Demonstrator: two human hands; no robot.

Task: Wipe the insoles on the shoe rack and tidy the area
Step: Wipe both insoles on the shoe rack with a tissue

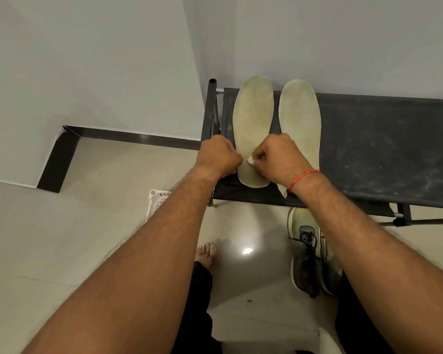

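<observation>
Two pale yellow-green insoles lie side by side on the dark fabric top of the shoe rack [368, 149], toes toward the wall. My left hand [219, 157] is closed on the left edge of the left insole [252, 116] near its heel. My right hand [279, 157] is closed on a small white tissue [251, 160] pressed to the same insole's heel area. The right insole [299, 116] lies partly under my right wrist, its heel tip showing below it.
A pair of grey-green sneakers [308, 254] stands on the tiled floor below the rack's front edge. A white slotted plastic object [157, 200] sits by the rack's left leg. My bare foot [206, 252] is on the floor. Walls close in behind and left.
</observation>
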